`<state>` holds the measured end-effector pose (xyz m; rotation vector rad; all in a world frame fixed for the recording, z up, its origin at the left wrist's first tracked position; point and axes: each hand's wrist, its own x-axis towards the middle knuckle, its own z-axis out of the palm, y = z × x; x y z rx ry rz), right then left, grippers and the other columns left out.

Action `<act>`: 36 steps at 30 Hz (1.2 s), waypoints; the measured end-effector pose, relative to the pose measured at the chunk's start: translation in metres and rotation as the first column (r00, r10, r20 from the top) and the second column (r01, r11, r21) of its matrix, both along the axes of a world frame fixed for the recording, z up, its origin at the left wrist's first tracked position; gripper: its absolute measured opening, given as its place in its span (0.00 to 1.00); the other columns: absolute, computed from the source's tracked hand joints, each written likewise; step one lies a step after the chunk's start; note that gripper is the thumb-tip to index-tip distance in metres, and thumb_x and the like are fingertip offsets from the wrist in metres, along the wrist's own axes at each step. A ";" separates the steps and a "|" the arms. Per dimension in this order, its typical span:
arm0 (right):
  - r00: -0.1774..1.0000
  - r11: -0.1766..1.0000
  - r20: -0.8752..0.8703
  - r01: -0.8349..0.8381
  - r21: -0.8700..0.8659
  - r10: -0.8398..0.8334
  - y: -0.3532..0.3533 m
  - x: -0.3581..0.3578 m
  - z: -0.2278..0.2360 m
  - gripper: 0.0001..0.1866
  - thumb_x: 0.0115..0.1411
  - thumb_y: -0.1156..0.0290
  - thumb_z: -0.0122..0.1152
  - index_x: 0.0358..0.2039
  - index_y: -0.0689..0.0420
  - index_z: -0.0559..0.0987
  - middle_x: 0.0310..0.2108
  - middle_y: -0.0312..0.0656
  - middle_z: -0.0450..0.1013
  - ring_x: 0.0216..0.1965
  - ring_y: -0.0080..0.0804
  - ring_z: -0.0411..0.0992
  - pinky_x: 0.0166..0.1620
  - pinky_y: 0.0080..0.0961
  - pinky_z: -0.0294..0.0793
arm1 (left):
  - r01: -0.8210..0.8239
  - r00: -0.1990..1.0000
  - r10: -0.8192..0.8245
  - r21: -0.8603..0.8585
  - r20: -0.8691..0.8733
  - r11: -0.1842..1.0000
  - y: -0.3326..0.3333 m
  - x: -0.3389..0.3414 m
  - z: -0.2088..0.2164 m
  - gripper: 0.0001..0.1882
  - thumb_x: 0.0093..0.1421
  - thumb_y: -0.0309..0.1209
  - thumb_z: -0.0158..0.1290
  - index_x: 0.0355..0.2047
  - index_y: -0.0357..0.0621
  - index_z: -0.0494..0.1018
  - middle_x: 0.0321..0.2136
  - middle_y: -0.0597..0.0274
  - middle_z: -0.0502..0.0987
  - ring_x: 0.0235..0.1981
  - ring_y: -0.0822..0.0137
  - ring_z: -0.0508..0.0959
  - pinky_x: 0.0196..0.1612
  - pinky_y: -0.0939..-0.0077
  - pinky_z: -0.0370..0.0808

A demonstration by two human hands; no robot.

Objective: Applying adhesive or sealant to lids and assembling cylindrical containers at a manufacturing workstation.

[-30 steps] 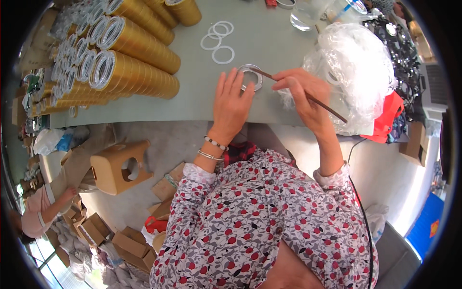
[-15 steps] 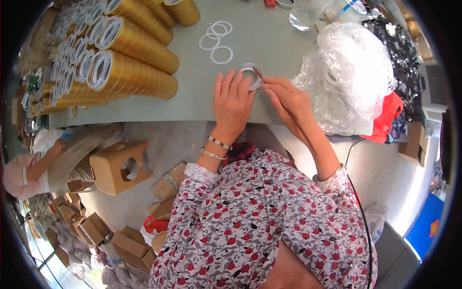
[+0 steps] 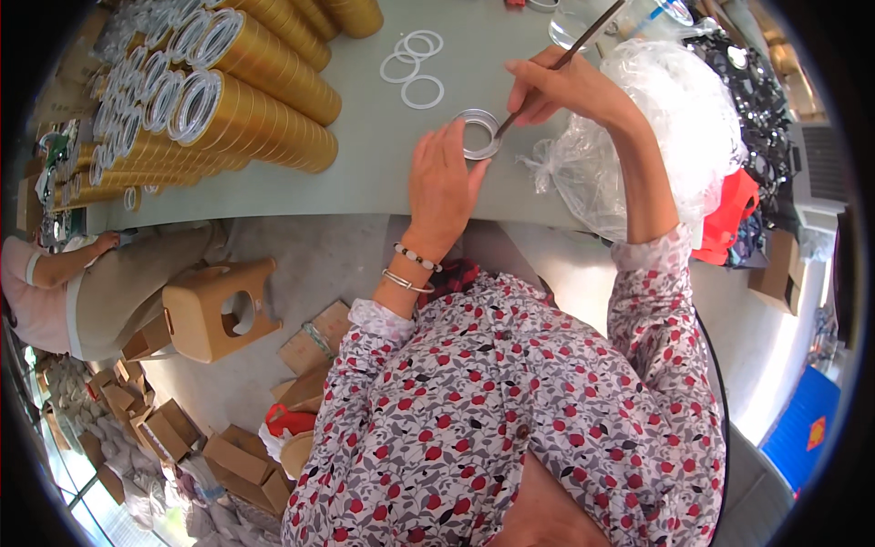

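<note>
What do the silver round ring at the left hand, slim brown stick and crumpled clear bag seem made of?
Silver round ring: probably metal or metallised plastic, given its shiny rim. Slim brown stick: smooth-looking, perhaps wood or plastic; its even colour leaves that open. Crumpled clear bag: glossy plastic film, judging by creases and highlights.

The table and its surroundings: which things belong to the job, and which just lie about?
Seemingly part of the job: silver ring at the left hand; brown stick in the right hand; probably flat white rings and gold cylindrical stacks.

Seemingly just lying about: clear plastic bag; red bag; tan stool; cardboard boxes.
</note>
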<state>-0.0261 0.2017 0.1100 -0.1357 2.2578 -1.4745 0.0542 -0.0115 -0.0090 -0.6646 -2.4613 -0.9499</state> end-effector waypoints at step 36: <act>0.835 0.946 -0.446 0.297 -0.131 -0.323 -0.011 0.089 -0.002 0.19 0.68 0.63 0.56 0.29 0.67 0.82 0.19 0.41 0.75 0.19 0.28 0.72 0.29 0.28 0.73 | -0.030 0.960 -0.057 0.305 0.273 0.952 -0.014 -0.017 0.004 0.41 0.47 0.30 0.71 0.60 0.38 0.66 0.55 0.50 0.75 0.56 0.56 0.76 0.58 0.66 0.73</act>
